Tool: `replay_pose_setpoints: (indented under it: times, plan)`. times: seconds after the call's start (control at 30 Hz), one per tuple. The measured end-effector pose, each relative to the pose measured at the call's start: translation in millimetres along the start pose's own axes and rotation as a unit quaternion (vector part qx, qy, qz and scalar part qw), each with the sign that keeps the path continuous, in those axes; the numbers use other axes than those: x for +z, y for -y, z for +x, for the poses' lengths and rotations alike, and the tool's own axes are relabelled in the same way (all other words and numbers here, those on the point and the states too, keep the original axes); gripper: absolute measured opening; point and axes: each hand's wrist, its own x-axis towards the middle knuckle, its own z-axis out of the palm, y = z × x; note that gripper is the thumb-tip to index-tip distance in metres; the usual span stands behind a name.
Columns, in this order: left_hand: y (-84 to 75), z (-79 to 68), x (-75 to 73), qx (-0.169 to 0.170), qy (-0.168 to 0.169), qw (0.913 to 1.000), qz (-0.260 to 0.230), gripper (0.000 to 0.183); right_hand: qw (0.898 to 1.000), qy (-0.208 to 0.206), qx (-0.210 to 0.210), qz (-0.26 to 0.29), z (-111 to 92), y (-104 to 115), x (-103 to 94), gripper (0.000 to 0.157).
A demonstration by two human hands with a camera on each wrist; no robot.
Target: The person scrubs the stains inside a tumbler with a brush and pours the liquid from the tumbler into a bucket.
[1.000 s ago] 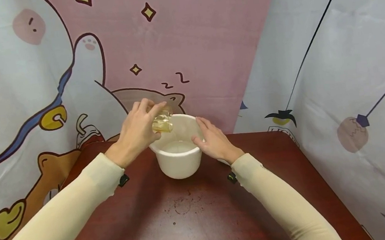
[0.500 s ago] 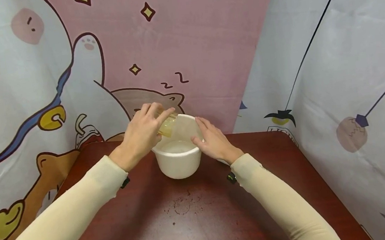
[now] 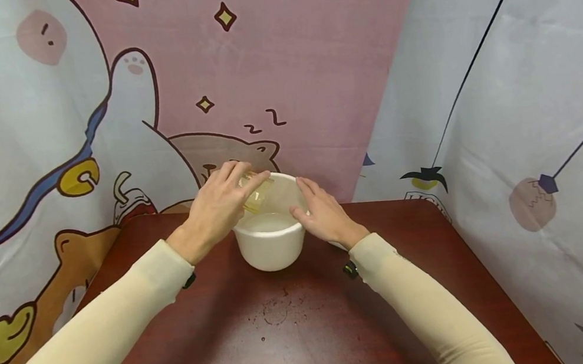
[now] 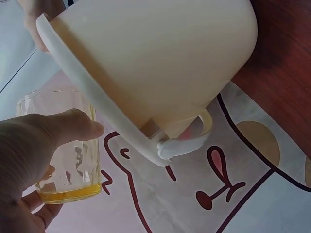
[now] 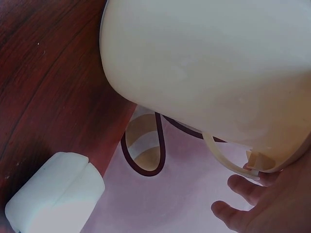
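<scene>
My left hand (image 3: 219, 204) grips a clear drinking glass (image 3: 258, 197) with a yellow tint, tilted over the near left of a white bucket (image 3: 272, 249). In the left wrist view the thumb lies across the side of the glass (image 4: 73, 165), and its base looks deeper yellow. My right hand (image 3: 325, 213) rests at the bucket's right rim, thumb reaching over the edge, fingers fairly straight. From the right wrist, the fingertips (image 5: 223, 213) stand off the bucket's outer wall near its handle (image 5: 228, 162). Some clear liquid (image 3: 269, 222) shows inside the bucket.
The bucket stands near the back of a dark red-brown table (image 3: 309, 346), which has wet spots (image 3: 275, 312) in front of it. A white rounded object (image 5: 56, 194) lies to the right, mostly behind my right hand in the head view. Printed cloth (image 3: 310, 55) hangs behind and at both sides.
My left hand has moved slightly right and down, and the glass has tipped further over the bucket. The right hand and the bucket have stayed put.
</scene>
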Motion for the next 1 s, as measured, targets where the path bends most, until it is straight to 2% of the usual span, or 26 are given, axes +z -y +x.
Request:
replay_pose_setpoints:
  times: [0.2, 0.73, 1.0]
  plan:
    - [-0.1, -1.0, 0.0, 0.011, -0.006, 0.9999, 0.008, 0.081, 1.0, 0.001, 0.001, 0.002, 0.2, 0.2, 0.4, 0.09]
    - [2.1, -4.0, -1.3, 0.028, 0.002, 0.999, 0.036, 0.081, 1.0, 0.0, 0.0, 0.002, 0.9, -0.2, 0.7, 0.089]
    - [2.1, -3.5, -1.0, 0.025, -0.013, 0.9993, 0.024, 0.079, 1.0, -0.002, -0.005, 0.001, -0.3, 0.0, -0.5, 0.091]
